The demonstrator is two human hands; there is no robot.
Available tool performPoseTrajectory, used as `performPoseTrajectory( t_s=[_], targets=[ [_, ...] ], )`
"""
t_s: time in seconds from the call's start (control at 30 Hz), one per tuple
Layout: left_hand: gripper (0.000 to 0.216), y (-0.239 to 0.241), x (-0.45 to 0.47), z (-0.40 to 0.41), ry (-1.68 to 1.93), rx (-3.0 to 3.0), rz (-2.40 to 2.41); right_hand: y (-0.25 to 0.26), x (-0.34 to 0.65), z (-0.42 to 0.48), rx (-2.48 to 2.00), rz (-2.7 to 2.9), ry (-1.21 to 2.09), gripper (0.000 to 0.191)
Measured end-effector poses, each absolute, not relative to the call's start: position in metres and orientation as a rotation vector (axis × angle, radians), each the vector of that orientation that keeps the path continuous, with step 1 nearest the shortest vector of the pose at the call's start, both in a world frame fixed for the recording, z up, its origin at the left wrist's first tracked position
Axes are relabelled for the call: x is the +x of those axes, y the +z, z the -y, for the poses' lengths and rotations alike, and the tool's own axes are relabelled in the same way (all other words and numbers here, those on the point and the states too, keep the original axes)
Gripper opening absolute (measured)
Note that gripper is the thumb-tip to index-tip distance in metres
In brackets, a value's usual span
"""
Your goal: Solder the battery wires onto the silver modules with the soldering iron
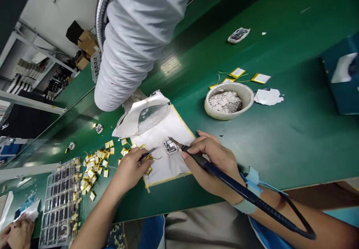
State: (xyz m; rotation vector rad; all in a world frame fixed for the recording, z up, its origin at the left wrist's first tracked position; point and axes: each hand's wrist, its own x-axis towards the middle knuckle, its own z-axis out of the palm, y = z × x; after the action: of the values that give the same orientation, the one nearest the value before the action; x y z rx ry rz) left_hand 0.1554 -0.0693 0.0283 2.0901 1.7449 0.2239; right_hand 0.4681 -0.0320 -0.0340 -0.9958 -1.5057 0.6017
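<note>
My right hand (210, 163) grips a dark blue soldering iron (221, 178), and its metal tip (173, 141) touches or nearly touches a small circuit module (170, 147). The module lies on a white sheet (179, 125) edged with yellow tape. My left hand (129, 170) holds dark tweezers (147, 153), their tip close to thin wires and small yellow-edged pouch cells (148, 170) at the sheet's left edge. A loose pile of these cells (95, 166) lies further left.
A bowl of silver scraps (228, 101) and loose cells stand on the green bench mat (280, 137). A thick white duct (131, 36) hangs overhead. At lower left are a clear compartment tray (60, 204) and another person's hand (18, 234).
</note>
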Motion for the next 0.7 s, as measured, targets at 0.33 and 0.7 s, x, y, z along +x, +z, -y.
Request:
performPoseTrajectory(
  t_s=[0.33, 0.7],
  targets=[
    [0.026, 0.012, 0.172, 0.038, 0.605, 2.093, -1.729, -0.031, 0.469, 0.030, -0.990, 1.511, 0.596, 0.018],
    [0.028, 0.002, 0.185, 0.033, 1.103, 2.365, -1.472, -0.029, 0.470, 0.032, -1.031, 1.525, 0.656, 0.017]
  ],
)
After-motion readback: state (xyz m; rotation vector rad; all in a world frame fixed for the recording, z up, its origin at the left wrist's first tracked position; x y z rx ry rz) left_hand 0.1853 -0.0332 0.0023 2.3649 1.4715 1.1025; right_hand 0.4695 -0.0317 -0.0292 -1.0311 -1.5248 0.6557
